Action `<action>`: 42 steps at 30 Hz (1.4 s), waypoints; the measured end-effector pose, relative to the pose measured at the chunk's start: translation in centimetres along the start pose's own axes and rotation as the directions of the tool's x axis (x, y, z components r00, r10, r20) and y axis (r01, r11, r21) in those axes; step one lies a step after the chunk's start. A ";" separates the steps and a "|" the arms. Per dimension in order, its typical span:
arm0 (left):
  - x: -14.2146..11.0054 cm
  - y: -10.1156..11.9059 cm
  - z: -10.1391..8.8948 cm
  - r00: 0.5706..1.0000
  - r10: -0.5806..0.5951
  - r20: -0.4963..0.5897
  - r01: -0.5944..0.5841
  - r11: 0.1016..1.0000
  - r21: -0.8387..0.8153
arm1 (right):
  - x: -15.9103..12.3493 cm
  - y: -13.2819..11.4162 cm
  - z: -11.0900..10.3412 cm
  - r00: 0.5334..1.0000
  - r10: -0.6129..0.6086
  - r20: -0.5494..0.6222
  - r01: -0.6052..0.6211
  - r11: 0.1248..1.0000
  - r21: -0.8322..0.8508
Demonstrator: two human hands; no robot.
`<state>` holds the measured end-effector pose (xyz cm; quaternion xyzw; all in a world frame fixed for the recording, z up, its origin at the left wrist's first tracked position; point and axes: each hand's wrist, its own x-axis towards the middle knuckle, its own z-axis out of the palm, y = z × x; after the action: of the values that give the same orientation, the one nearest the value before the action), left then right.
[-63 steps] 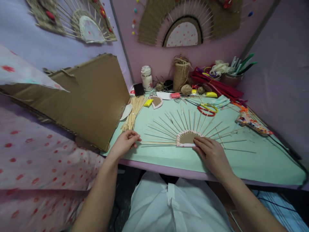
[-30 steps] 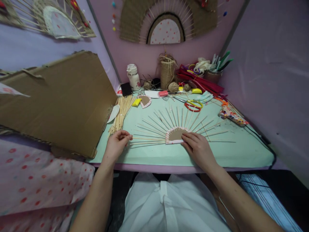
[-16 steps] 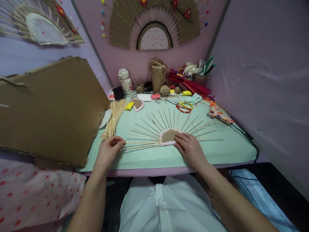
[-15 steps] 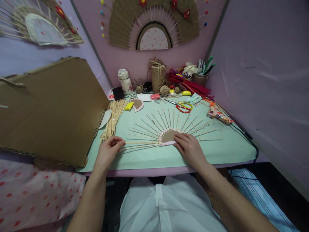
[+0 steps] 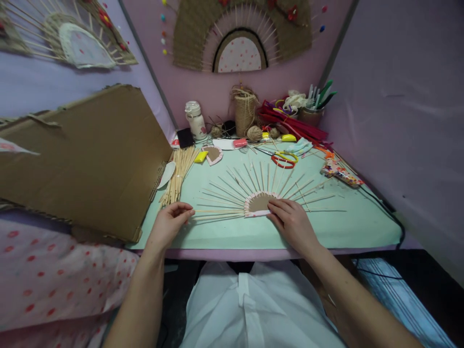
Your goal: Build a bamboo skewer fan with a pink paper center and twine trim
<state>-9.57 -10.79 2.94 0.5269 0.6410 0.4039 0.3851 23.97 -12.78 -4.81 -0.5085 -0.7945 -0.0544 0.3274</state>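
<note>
Left hand [image 5: 173, 220], stick fan [image 5: 258, 204], right hand [image 5: 293, 223], along the table's [image 5: 232, 238] near side.
Left forearm slants in from below; thumb and fingertips pinch narrow at the outer end of a stick [image 5: 219, 210] running left-right. Fan lies flat, long axis left-right, straight side nearest the table's front edge, sticks spreading sideways and away. Right hand: fingers together over the base's right part; cannot tell whether it grips.

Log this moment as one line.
left hand: pinching stick by outer end | right hand: on cardboard half-disc | stick bundle: beyond left hand | scissors: on tabletop
</note>
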 end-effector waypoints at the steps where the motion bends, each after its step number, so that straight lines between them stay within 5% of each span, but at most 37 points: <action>1: -0.1 0.1 0.0 1.000 -0.003 0.005 0.003 1.000 -0.009 | 0.0 0.1 0.1 1.000 -0.003 -0.003 0.003 1.000 0.001; 16: 0.6 1.1 0.5 0.998 -0.014 0.069 0.034 0.957 -0.288 | 0.3 -0.1 -0.1 1.000 0.000 0.025 0.000 1.000 -0.019; 28: 0.8 3.8 2.2 0.972 0.226 0.066 -0.205 0.949 -0.239 | 2.1 -2.4 0.1 0.998 -0.034 0.060 0.022 0.982 0.188; 37: 0.4 3.5 5.3 0.956 0.232 0.179 -0.183 0.950 -0.254 | 2.1 -2.2 1.3 1.000 -0.014 0.022 0.006 0.952 0.306; 42: 0.5 5.4 7.3 0.915 0.365 0.171 -0.326 0.920 -0.218 | 2.2 -2.1 1.4 1.000 0.003 0.017 -0.008 0.941 0.339</action>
<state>-0.94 -8.87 5.18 0.6334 0.4534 0.4662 0.4194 20.93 -11.52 -4.07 -0.4473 -0.7933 0.0882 0.4035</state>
